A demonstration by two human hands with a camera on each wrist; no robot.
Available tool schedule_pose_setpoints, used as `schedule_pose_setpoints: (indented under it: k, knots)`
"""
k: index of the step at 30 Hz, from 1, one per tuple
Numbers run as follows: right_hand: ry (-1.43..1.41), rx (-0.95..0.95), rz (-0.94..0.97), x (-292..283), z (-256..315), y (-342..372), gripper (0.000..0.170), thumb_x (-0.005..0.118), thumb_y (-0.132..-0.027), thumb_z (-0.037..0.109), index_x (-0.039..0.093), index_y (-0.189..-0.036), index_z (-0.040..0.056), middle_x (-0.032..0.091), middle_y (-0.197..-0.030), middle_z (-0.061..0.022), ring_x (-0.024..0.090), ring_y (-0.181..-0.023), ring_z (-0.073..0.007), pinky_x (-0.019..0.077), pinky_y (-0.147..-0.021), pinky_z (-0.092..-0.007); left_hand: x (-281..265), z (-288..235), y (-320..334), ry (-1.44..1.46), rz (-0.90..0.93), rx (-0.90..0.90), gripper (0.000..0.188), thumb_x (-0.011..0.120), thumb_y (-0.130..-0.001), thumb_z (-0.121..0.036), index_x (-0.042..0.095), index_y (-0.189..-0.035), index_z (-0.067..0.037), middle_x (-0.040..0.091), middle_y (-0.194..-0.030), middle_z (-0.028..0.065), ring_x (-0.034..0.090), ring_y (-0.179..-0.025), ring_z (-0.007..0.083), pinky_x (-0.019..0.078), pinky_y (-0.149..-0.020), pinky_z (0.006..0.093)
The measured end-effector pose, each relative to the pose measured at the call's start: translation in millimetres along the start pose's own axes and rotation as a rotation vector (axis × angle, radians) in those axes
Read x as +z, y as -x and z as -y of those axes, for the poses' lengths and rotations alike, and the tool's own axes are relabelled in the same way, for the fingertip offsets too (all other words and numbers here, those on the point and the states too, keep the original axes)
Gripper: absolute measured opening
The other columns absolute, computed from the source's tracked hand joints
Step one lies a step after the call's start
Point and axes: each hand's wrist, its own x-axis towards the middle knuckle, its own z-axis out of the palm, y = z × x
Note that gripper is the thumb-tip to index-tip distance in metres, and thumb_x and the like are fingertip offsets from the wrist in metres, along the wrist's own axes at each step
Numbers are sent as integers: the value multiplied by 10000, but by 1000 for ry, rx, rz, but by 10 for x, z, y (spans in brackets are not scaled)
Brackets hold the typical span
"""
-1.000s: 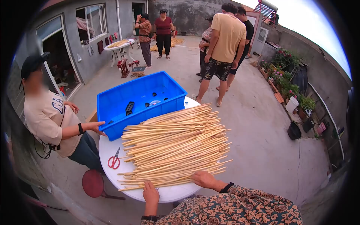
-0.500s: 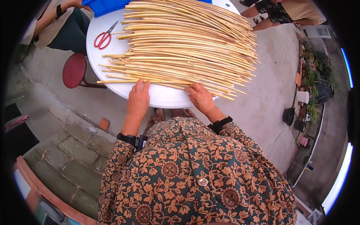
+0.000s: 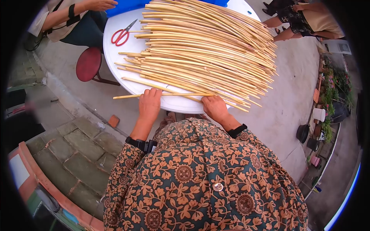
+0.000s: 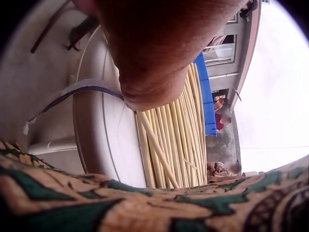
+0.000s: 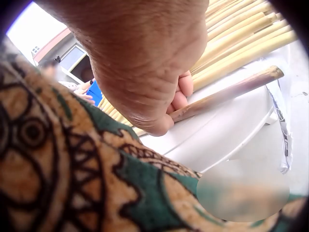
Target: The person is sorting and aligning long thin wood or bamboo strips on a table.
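Both hands are at the near edge of the white round table [image 3: 175,104], on one long pale-yellow stick [image 3: 179,94]. My left hand [image 3: 149,104] curls its fingers over the stick, whose left end juts out past the table edge. Around its right part my right hand [image 3: 216,108] pinches with thumb and fingers; in the right wrist view a cut stick end [image 5: 275,73] sticks out beyond that hand. Just behind lies a wide layer of similar sticks [image 3: 208,50]. My left fingertips are hidden in the left wrist view.
Red-handled scissors [image 3: 120,36] lie left of the sticks. A blue bin [image 3: 123,6] stands at the far side, with another person's hand [image 3: 101,4] beside it. A red stool [image 3: 88,64] is to the left. Other people stand at back right; potted plants [image 3: 334,90] line the wall.
The view tilted down to the table's near edge. My hands drew one front stick toward me, apart from the layer. The other person's hand came off the blue bin's edge.
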Motion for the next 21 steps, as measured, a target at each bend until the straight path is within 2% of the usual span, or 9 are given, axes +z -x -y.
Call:
schedule_pose_setpoints:
  k: [2,6,10,12,15,16,19,21]
  knots:
    - [14,38,131,-25,-14,-12,137,633,-801,108,623,-937,89,616,-834,-98,653,-890,-316,515,-792,-439,-109,-45,25,1,27,9,197,604,-815,-86,620,-1011,-103,580,-962,53,579,-931,261,491,-770,396]
    - [-31,-8,-11,12,-52,-14,167,658,-797,137,624,-944,66,654,-941,-132,661,-862,-330,531,-782,-434,-184,-147,21,38,-37,36,194,613,-817,-88,616,-1011,-94,580,-961,64,570,-979,274,468,-854,409]
    - [16,-4,-18,-11,-58,-59,119,640,-814,119,643,-925,78,639,-895,-127,660,-845,-329,537,-752,-441,-215,-286,-14,154,3,194,213,615,-822,-77,589,-1034,-70,568,-1005,99,572,-1039,296,453,-942,426]
    - [-71,-35,-27,-70,-103,-49,123,650,-815,116,657,-937,94,637,-884,-128,662,-833,-320,545,-716,-430,-186,-307,-50,229,67,274,225,579,-820,-65,570,-1045,-73,556,-1015,93,564,-1054,282,443,-962,429]
    - [-275,-28,-104,-152,-116,74,112,690,-835,91,652,-939,79,652,-903,-131,661,-825,-330,550,-699,-416,-152,-332,-83,192,-76,323,229,566,-846,-61,560,-1075,-73,584,-1110,91,559,-1149,289,427,-1026,426]
    - [-338,16,-75,-154,-124,106,122,689,-842,105,657,-957,82,657,-921,-130,663,-839,-334,555,-713,-416,-109,-321,-70,169,-106,328,227,562,-853,-60,558,-1079,-74,588,-1128,90,556,-1167,287,421,-1043,427]
    - [-490,189,57,-118,-156,166,164,697,-884,176,667,-1016,82,678,-998,-133,668,-903,-350,562,-780,-417,76,-281,-51,175,-5,355,234,598,-880,-62,572,-1112,-83,609,-1159,109,561,-1171,300,400,-1069,435]
    - [-562,212,26,-118,-193,191,176,697,-890,180,672,-1032,78,675,-1007,-138,667,-918,-355,553,-790,-422,145,-262,-61,231,62,315,256,601,-885,-67,569,-1138,-90,614,-1144,107,566,-1155,296,392,-1067,438]
